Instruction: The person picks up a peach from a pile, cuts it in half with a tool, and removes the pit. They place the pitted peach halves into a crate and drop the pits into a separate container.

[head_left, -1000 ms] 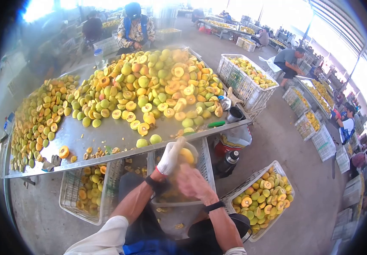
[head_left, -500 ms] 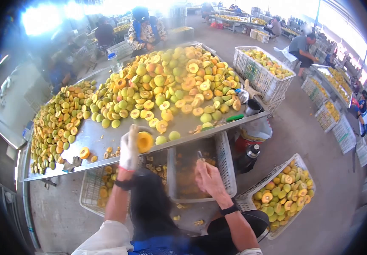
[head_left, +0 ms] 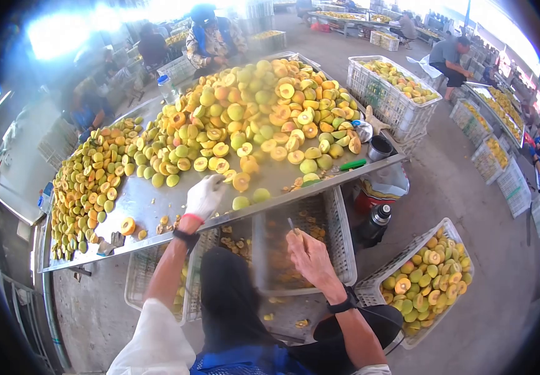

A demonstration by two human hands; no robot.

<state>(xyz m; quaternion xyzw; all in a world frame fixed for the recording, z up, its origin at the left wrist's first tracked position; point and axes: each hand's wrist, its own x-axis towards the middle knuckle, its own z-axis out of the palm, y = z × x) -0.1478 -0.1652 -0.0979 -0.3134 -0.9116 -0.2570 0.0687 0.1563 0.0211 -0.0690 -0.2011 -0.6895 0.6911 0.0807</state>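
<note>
My left hand (head_left: pixel 205 195), in a white glove, reaches over the near edge of the metal table (head_left: pixel 264 208). Its fingers are stretched toward a cut peach half (head_left: pixel 230 176) at the front of the heap, and the fingertips are partly hidden. More halved yellow-green peaches (head_left: pixel 235 112) are piled on the table beyond. Bare and closed, my right hand (head_left: pixel 310 257) grips a small tool (head_left: pixel 291 225) with a thin metal tip. It is held above a grey crate (head_left: pixel 350 265) that contains scraps.
A crate of peach halves (head_left: pixel 429 278) stands on the floor at right, beside a black thermos (head_left: pixel 373 225). A green-handled tool (head_left: pixel 352 164) and a dark cup (head_left: pixel 379 148) sit at the table's right end. Across the table is another person (head_left: pixel 210 40).
The hollowed peach half that was in my left hand is no longer there. That hand has moved forward to the heap. My right hand stays nearly in place with the tool.
</note>
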